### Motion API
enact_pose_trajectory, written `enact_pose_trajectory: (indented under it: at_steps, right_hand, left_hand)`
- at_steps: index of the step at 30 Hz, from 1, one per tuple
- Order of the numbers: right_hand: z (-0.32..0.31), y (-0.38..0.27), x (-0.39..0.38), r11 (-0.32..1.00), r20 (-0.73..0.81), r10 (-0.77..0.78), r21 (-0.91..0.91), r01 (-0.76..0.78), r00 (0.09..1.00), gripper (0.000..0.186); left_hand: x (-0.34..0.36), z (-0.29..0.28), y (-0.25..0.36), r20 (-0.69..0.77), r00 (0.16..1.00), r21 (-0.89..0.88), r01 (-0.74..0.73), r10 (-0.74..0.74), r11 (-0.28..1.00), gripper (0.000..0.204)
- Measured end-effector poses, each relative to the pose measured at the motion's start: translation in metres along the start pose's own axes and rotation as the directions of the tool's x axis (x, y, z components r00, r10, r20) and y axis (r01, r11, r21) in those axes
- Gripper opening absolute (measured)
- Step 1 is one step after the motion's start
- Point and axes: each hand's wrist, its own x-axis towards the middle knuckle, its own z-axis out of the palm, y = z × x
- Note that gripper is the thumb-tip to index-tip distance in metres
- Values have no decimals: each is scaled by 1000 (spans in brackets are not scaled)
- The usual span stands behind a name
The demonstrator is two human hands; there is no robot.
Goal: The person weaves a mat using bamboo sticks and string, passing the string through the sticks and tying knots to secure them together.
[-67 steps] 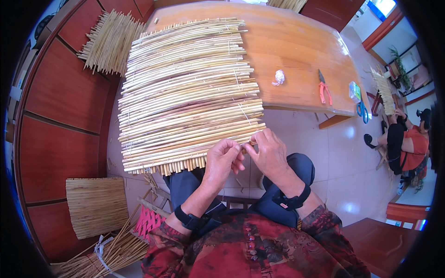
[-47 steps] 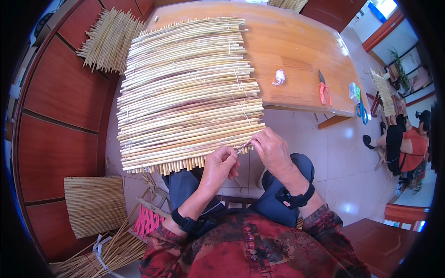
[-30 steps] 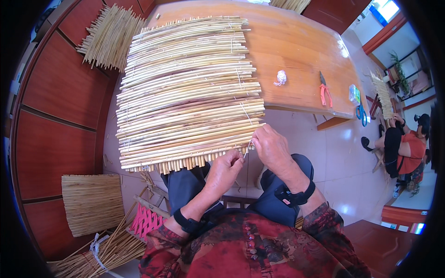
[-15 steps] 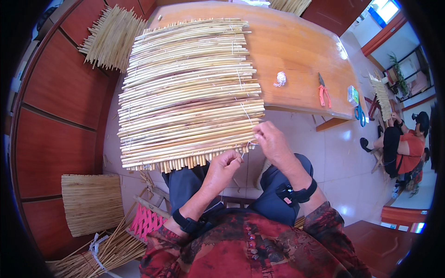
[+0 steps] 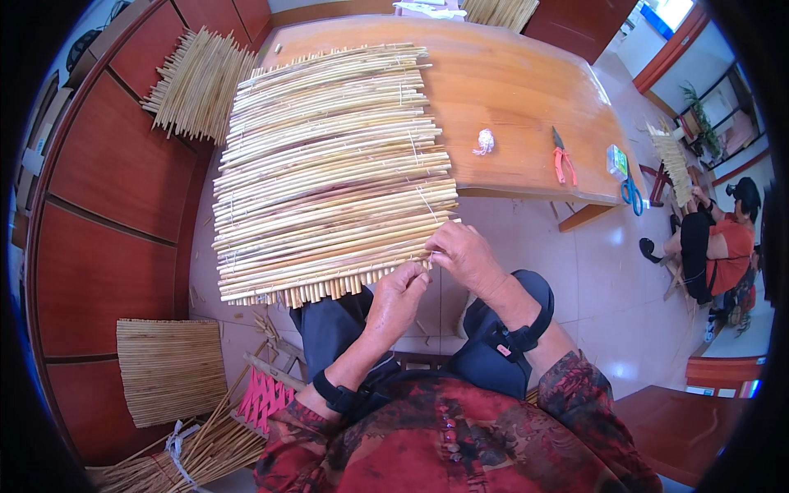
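Note:
A mat of pale reed sticks [image 5: 329, 164], tied with white string, lies on the wooden table [image 5: 526, 90] and overhangs its near edge above my lap. My left hand [image 5: 394, 300] is closed in a pinch just below the mat's near right corner, on thin white string. My right hand [image 5: 464, 259] is just above and right of it, fingers bent and pinched at the string by the mat's corner; the string between them is small and partly hidden. On the table to the right lie a white string ball [image 5: 485, 141], red-handled pliers [image 5: 561, 164], a small plastic box [image 5: 616, 163] and blue scissors [image 5: 631, 193].
Reed sticks [image 5: 197, 82] are heaped at upper left by red cabinets [image 5: 99, 263]. A finished-looking mat [image 5: 168, 370] leans at lower left near a stick bundle [image 5: 197, 456] and pink-webbed stool [image 5: 267, 394]. At right, a seated person [image 5: 723, 246] handles another reed mat [image 5: 674, 164].
My right hand has pulled up on the string, then moved left and down toward my left hand. My left hand has shifted only slightly. The view has turned a little.

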Motion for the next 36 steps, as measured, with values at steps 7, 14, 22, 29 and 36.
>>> enact_pose_trajectory:
  at_steps: [7,14,22,29,36]
  right_hand:
    - [1,13,4,991,10,-85,105,83,996,15]
    - [4,12,0,991,-33,-62,119,65,998,15]
    - [2,9,2,993,-18,-38,115,40,999,12]
    - [1,13,-4,977,-39,-159,135,163,986,9]
    - [-7,14,-15,995,-80,-55,83,62,995,6]
  left_hand:
    - [1,-1,1,-23,998,-93,57,-60,994,12]
    - [3,3,13,-27,992,-115,121,-125,986,13]
    - [4,0,15,-1,992,-165,120,-122,979,13]
    - [0,-14,18,17,987,-59,161,-160,985,12]
    - [-14,-21,13,-39,986,154,163,-159,974,13]
